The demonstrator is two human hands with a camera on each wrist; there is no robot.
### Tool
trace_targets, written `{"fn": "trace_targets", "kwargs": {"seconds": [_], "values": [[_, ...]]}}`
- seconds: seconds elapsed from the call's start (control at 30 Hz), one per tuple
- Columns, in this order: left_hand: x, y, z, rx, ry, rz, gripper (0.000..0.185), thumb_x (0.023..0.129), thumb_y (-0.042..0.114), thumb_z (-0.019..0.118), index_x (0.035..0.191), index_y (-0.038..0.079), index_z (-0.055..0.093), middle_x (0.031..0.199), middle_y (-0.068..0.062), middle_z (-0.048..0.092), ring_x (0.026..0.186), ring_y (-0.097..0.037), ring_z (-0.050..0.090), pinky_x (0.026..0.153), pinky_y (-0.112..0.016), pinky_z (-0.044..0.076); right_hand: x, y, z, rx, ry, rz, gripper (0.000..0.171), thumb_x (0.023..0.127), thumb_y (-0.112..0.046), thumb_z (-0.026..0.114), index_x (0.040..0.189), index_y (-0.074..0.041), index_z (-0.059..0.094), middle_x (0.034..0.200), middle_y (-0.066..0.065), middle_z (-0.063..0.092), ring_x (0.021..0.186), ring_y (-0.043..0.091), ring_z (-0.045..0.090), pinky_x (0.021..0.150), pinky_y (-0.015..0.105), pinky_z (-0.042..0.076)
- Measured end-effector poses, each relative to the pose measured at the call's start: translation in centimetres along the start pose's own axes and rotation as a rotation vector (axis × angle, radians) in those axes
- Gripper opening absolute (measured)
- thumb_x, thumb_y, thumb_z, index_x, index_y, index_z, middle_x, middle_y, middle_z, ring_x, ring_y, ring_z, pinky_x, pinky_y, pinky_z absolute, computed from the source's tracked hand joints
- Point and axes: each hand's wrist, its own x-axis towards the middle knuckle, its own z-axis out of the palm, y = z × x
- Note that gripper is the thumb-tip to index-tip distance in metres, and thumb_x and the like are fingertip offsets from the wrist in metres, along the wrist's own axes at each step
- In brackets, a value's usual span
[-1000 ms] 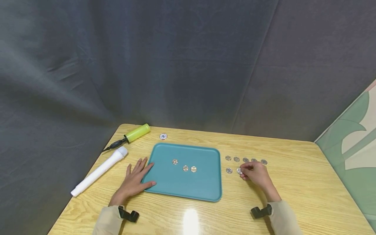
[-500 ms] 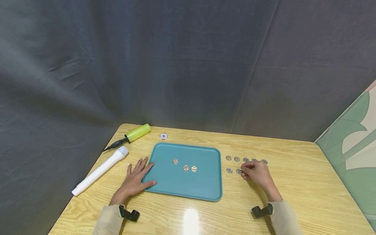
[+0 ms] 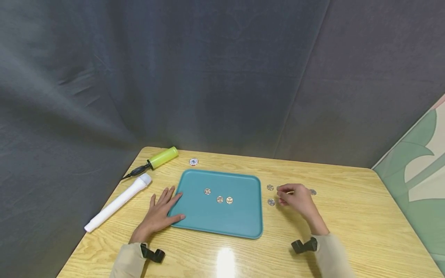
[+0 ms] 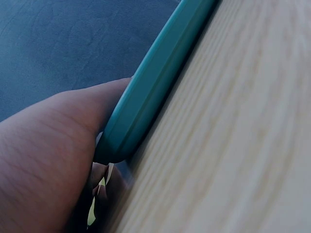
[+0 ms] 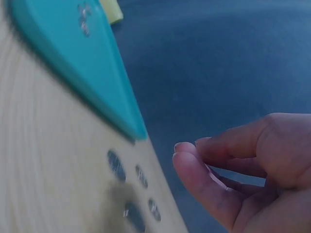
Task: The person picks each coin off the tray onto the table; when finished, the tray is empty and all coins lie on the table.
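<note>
My left hand [image 3: 158,214] rests with spread fingers on the left rim of a teal tray [image 3: 243,227]; in the left wrist view its thumb [image 4: 114,94] lies over the tray edge. Three shiny round coins [image 3: 220,199] lie in the tray. To the tray's right, more coins [image 3: 271,202] lie in two rows on the table. Above them hovers my right hand [image 3: 295,199], fingers loosely curved and hiding some coins in the head view. In the right wrist view nothing shows between thumb and fingers, and a coin [image 5: 133,217] lies on the table in shadow.
A white poker chip [image 3: 193,161] lies behind the tray. At the left are a yellow-green hand pump [image 3: 163,157] with a black nozzle and a white tube-like stick [image 3: 118,202]. A dark curtain [image 3: 222,77] hangs behind the wooden table [image 3: 347,200].
My right hand has let go of the coin in the front row, lifted off it and shifted slightly left. The left hand and the tray have stayed put.
</note>
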Motion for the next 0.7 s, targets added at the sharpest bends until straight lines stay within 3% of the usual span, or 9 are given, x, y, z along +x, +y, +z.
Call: {"fn": "trace_targets", "kwargs": {"seconds": [0.3, 0.7], "values": [[0.0, 0.0, 0.1, -0.002, 0.011, 0.008, 0.081, 0.089, 0.05, 0.068, 0.156, 0.016, 0.038, 0.167, -0.021, 0.019, 0.154, -0.048, 0.014, 0.114, -0.076, 0.001, 1.2, -2.3, 2.9, 0.021, -0.046, -0.026, 0.021, 0.093, -0.004, 0.065, 0.107, 0.01, 0.071, 0.087, 0.024, 0.074, 0.066, 0.019, 0.073, 0.058, 0.033, 0.061], [-0.1, 0.1, 0.0, -0.014, 0.011, 0.008, 0.081, 0.089, 0.051, 0.068, 0.156, 0.015, 0.038, 0.167, -0.021, 0.019, 0.154, -0.048, 0.014, 0.114, -0.076, 0.0, 2.7, -4.0, 8.0, 0.005, -0.134, -0.083, 0.019, 0.09, -0.002, 0.068, 0.105, 0.008, 0.074, 0.09, 0.021, 0.075, 0.061, 0.017, 0.071, 0.055, 0.027, 0.059]]}}
